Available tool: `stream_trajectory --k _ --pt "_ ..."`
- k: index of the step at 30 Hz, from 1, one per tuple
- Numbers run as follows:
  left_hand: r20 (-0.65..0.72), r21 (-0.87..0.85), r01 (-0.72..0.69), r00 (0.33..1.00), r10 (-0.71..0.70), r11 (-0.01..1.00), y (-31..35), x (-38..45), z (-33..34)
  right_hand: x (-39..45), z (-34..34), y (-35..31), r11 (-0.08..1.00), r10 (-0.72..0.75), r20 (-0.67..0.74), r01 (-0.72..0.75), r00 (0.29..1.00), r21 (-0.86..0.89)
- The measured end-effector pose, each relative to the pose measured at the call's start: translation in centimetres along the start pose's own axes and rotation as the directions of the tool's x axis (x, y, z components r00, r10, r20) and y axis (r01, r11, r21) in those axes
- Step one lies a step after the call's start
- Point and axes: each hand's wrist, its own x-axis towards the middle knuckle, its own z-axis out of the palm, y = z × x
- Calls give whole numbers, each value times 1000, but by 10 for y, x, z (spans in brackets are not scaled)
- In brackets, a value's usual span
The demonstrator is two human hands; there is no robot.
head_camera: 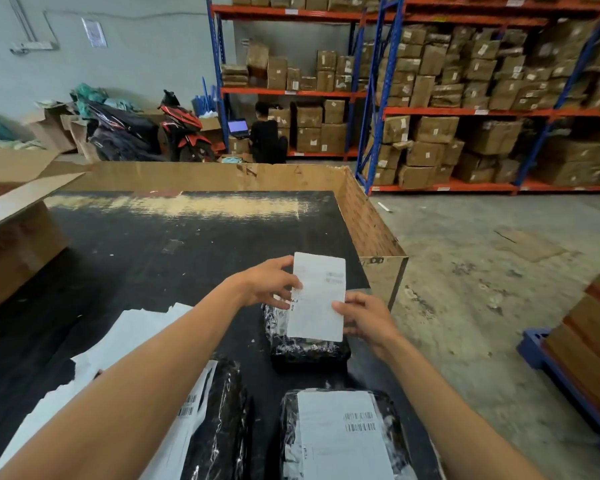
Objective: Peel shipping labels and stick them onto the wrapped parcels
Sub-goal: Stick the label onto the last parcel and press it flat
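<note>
Both hands hold 1 white shipping label [317,296] upright above the right edge of the black table [146,258]. The left hand [267,284] pinches the label's left edge between thumb and fingertips, about halfway up. The right hand [366,318] pinches the lower right corner, its fingers curled behind the sheet. The label shows faint printing near its upper right and hangs directly over a black wrapped parcel [309,348], which lies at the table's right edge and carries no label on the part that shows.

Nearer the front edge lie 2 more wrapped parcels. The one on the right [340,434] has a white label with barcodes stuck across its top. The one on the left [219,420] is partly hidden by the left forearm and also shows a label with barcodes. Loose white backing sheets [132,337] lie on the table's left side, near the front.

A cardboard wall [364,216] stands along the table's far and right edges. Beyond it, blue and orange shelving [465,112] holds many brown cartons, and a person [267,136] crouches by a laptop [239,128] beside a red motorbike [184,129].
</note>
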Motion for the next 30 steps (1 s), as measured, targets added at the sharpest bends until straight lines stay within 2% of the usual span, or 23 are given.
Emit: stream_trajectory --k 3,7,11,15,22,30 --pt "-79 140 50 996 -39 989 -8 6 0 7 1 2 998 41 -4 -41 999 -53" --pt "-137 193 149 983 -124 970 -23 15 5 19 10 14 976 87 -28 -91 996 -198" --pt "-194 277 209 968 -158 938 -31 23 7 30 15 20 939 61 -69 -80 996 -336" --pt "-195 323 248 962 -192 913 -32 28 8 32 18 19 908 25 -91 -61 996 -414" --pt "-242 424 255 957 -162 869 -37 34 13 31 20 20 853 -15 -92 -35 996 -520" --pt "-282 543 274 950 -135 794 -35 37 17 28 24 7 748 -17 7 17 1000 -663"
